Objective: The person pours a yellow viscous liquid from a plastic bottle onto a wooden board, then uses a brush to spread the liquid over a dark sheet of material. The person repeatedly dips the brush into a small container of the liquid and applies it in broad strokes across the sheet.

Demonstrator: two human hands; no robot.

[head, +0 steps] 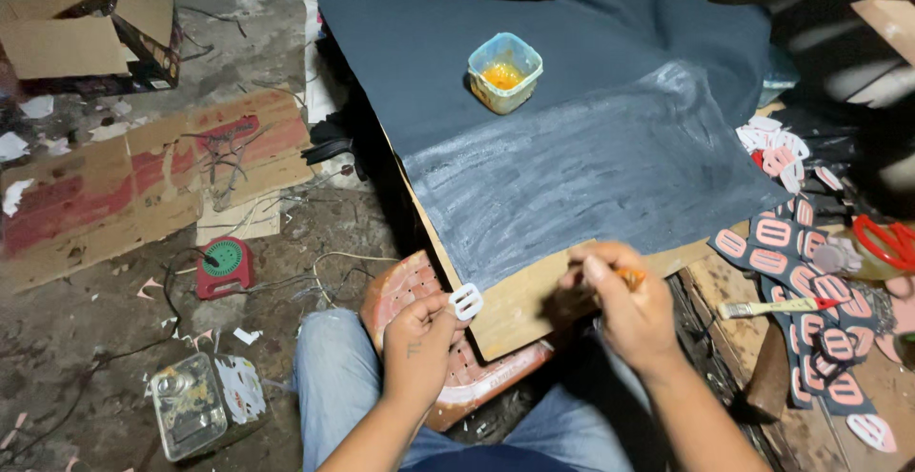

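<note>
My left hand point(416, 343) pinches a small white slotted piece point(466, 300); my right hand point(624, 305), at three o'clock from it, grips what looks like a brush point(630, 277).

We see dim, warm light overall, brightest on the centre work area. The dark sheet point(572, 100) catches a pale sheen across its lower half; no hard glare elsewhere. The top right corner and the strip under the board point(515, 315) fall into deep shadow, detail lost. The floor on the left is murky but readable. The right hand point(624, 305) shows slight motion blur; the left hand point(419, 338) is sharper. We notice mild wide-angle stretch at the edges and some noise in dark zones.
</note>
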